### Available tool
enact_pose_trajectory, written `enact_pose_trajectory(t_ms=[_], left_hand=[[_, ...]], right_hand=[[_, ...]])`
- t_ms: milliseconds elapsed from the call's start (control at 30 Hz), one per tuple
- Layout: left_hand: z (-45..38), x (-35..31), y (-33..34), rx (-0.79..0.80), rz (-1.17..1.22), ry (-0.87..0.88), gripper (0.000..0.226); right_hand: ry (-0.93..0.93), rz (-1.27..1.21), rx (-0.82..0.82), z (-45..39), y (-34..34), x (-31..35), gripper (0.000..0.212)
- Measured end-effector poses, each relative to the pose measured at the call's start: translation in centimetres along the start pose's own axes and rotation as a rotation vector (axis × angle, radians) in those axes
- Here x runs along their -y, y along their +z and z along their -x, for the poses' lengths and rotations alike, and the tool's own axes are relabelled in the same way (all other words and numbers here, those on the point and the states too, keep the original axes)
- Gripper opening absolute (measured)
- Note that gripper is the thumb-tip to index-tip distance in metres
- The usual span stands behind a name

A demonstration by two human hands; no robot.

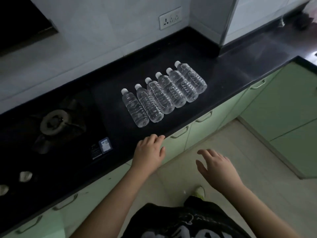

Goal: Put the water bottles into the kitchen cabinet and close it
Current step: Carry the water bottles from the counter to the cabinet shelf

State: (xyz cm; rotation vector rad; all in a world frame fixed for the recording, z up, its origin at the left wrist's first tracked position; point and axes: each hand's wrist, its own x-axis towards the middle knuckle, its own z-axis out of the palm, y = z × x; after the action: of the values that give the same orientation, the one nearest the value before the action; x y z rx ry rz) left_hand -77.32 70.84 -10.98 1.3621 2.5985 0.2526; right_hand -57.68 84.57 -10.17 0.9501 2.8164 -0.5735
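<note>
Six clear water bottles [163, 93] with white caps lie side by side in one row on the black table [223, 74], touching their neighbours; none carries a label. The green cabinet doors [202, 127] below are closed. Both hands are spread and hold nothing: the left hand [149, 152] at the table edge, the right hand [217, 169] over the floor. A sticker [105, 145] on the stove [54, 121] is unreadable.

Kitchen, dim light. Black stone countertop [231, 69] running in an L toward the upper right. Gas hob [54, 122] at left. Pale tiled wall [103, 31] with socket plate [170, 18], top centre. Beige tiled floor [257, 160], lower right.
</note>
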Motion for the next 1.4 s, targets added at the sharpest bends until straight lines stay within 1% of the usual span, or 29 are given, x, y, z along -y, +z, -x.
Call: enact_pose_trajectory(t_ms=[100,200,333,467,533,600,633,700,800,933,1033,1100,1200,1267,1400], left_hand=[[-1.8,-1.2,0.2,-0.021,0.007,-0.076,0.045],[-2.7,-1.5,0.7,-0.026,0.031,-0.147,0.044],[-3.9,-0.8,1.5,-0.064,0.046,-0.208,0.044],[-6.6,-0.3,2.1,-0.146,0.058,-0.214,0.045],[-8.3,0.1,2.3,-0.211,0.049,-0.225,0.048],[-10.1,0.3,2.4,-0.268,0.068,-0.257,0.059],[-11.0,0.5,2.5,-0.285,0.085,-0.269,0.063],[-12.5,0.7,2.7,-0.298,0.103,-0.275,0.065],[-14.4,1.3,2.9,-0.272,0.095,-0.29,0.064],[-17.6,3.5,2.5,-0.242,0.077,-0.327,0.063],[-20.3,4.8,2.0,-0.239,0.064,-0.445,0.067],[-21.4,5.2,2.2,-0.187,0.064,-0.537,0.07],[-22.0,5.3,3.0,-0.1,0.047,-0.587,0.072],[-22.0,5.1,3.3,-0.071,0.043,-0.597,0.072],[-21.6,4.2,3.6,-0.056,0.022,-0.624,0.065]], right_hand=[[-0.065,0.055,0.046,-3.4,-1.6,-2.6,0.044],[-0.133,0.084,0.074,-7.0,-2.7,-3.5,0.045],[-0.19,0.053,0.061,-12.0,-3.5,-3.2,0.043],[-0.278,0.07,0.093,-16.1,-3.4,-1.9,0.05],[-0.328,0.08,0.067,-17.9,-3.4,-1.5,0.05],[-0.355,0.091,0.01,-20.2,-3.8,-1.5,0.048],[-0.359,0.1,-0.014,-21.5,-4.2,-1.7,0.047],[-0.362,0.12,-0.063,-24.2,-5.0,-2.2,0.044],[-0.356,0.186,-0.132,-28.0,-6.1,-2.9,0.041],[-0.352,0.218,-0.155,-33.0,-7.0,-4.1,0.041],[-0.346,0.196,-0.183,-36.3,-6.9,-4.8,0.052],[-0.289,0.157,-0.152,-38.1,-6.3,-5.6,0.052],[-0.183,0.085,-0.066,-39.4,-5.2,-6.8,0.057],[-0.183,0.048,-0.034,-39.3,-5.1,-7.2,0.059],[-0.227,-0.025,0.046,-38.6,-5.0,-8.2,0.06]])
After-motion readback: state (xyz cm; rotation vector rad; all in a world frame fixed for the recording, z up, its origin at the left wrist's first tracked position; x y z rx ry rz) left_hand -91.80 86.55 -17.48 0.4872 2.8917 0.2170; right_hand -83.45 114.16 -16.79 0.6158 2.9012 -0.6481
